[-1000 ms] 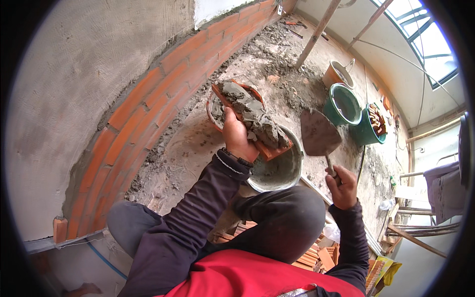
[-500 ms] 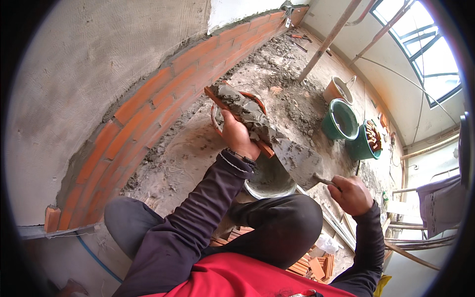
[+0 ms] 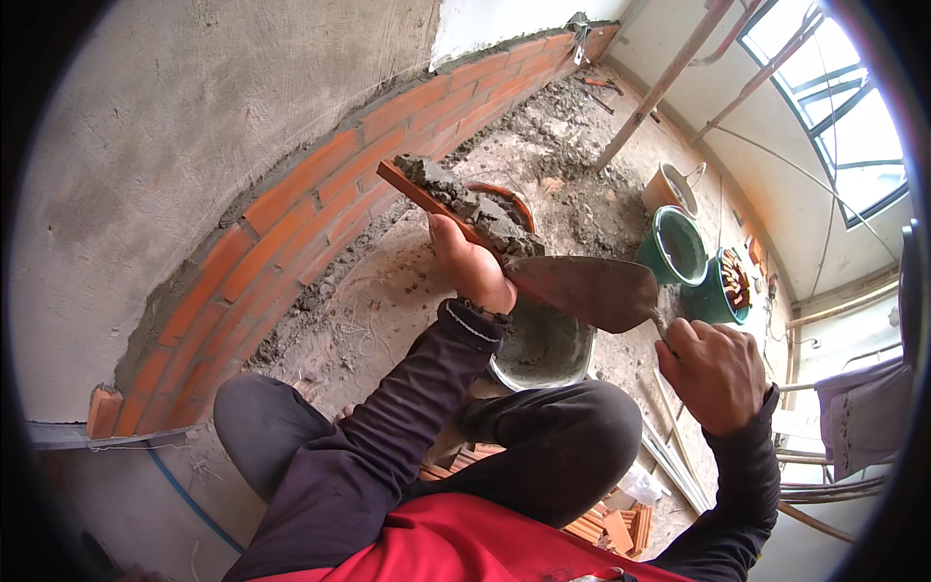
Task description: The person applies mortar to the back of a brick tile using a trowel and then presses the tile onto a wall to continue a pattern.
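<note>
My left hand (image 3: 472, 267) grips a red brick (image 3: 412, 186) from below, holding it flat with a ridge of grey mortar (image 3: 465, 204) along its top. My right hand (image 3: 713, 373) holds a trowel by the handle; the trowel blade (image 3: 587, 289) touches the near end of the brick's mortar. Both are raised above a grey bucket of mortar (image 3: 543, 349) standing by my knees. A low curved wall of red bricks (image 3: 320, 199) runs just left of the brick.
A grey rendered wall (image 3: 194, 145) rises behind the brick courses. Two green buckets (image 3: 679, 247) and a tan bucket (image 3: 669, 186) stand at the right, near slanted metal props (image 3: 659, 87). Brick pieces (image 3: 611, 529) lie by my leg. Loose mortar litters the floor.
My left hand has lifted the mortared brick up and left toward the wall. My right hand brought the trowel from beside the bucket up to the brick's near end.
</note>
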